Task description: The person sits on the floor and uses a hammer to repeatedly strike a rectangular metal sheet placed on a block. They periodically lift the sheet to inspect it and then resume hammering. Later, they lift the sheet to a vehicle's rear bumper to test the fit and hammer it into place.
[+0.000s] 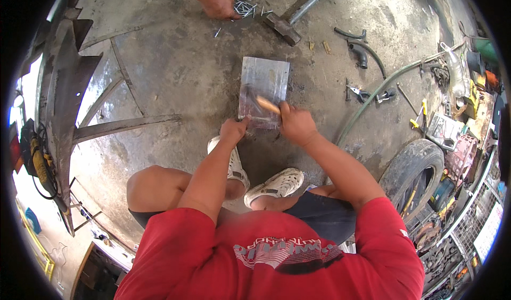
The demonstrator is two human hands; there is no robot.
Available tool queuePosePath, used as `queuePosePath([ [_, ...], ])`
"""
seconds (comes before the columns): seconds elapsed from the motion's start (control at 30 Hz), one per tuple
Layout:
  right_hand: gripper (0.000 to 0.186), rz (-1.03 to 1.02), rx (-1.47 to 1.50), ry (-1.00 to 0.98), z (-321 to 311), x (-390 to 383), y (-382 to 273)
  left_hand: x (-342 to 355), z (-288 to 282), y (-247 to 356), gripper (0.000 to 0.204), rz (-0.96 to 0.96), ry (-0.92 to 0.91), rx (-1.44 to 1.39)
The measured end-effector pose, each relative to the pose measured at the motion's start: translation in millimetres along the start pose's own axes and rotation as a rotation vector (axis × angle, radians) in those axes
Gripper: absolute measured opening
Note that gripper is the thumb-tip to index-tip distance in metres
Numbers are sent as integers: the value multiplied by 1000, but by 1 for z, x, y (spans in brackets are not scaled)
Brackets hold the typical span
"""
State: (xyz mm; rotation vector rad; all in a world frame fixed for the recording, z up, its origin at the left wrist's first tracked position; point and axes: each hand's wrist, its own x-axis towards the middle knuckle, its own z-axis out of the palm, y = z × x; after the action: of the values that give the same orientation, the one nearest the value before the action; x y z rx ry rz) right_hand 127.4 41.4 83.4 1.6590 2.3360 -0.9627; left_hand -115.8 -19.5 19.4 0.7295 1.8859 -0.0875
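A shiny, ridged metal sheet lies on the concrete floor in front of my feet. My left hand is closed at its near left corner, fingertips over the edge. Whether a small piece is also pinched there cannot be made out. My right hand grips the light wooden handle of a hammer above the near half of the sheet. Motion smears the hammer's head. At the far side, another person's hand touches a pile of nails.
Beyond the sheet lies a sledgehammer with a metal shaft. Black hose pieces, pliers and a long green hose lie to the right, near a tyre. Metal bars stick out from the left.
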Motion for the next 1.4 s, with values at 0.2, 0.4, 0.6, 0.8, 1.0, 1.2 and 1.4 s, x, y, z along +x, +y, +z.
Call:
queuePosePath([
  [0.2, 27, -173, 158, 259, -27, 5, -39, 1, -4, -5, 83, -7, -27, -28],
  [0.4, 28, 175, -1, -109, -32, 30, -39, 9, 0, -8, 85, -4, -14, 114],
  [0.6, 29, 19, 18, 22, 0, 13, -16, 14, 0, -4, 92, -7, -104, 120],
  [0.8, 28, -144, 107, 255, -11, 12, -24, 11, 7, -9, 94, 67, -15, 137],
  [1.0, 24, -65, 65, 21, -31, 17, -35, 13, -2, -2, 94, 23, -167, 166],
  [1.2, 29, 85, -77, -123, -12, 15, -8, 2, 6, 8, 93, 41, -158, 393],
  [1.4, 29, -322, 147, 315, -22, 3, -12, 18, 5, 6, 89, 134, -272, 475],
])
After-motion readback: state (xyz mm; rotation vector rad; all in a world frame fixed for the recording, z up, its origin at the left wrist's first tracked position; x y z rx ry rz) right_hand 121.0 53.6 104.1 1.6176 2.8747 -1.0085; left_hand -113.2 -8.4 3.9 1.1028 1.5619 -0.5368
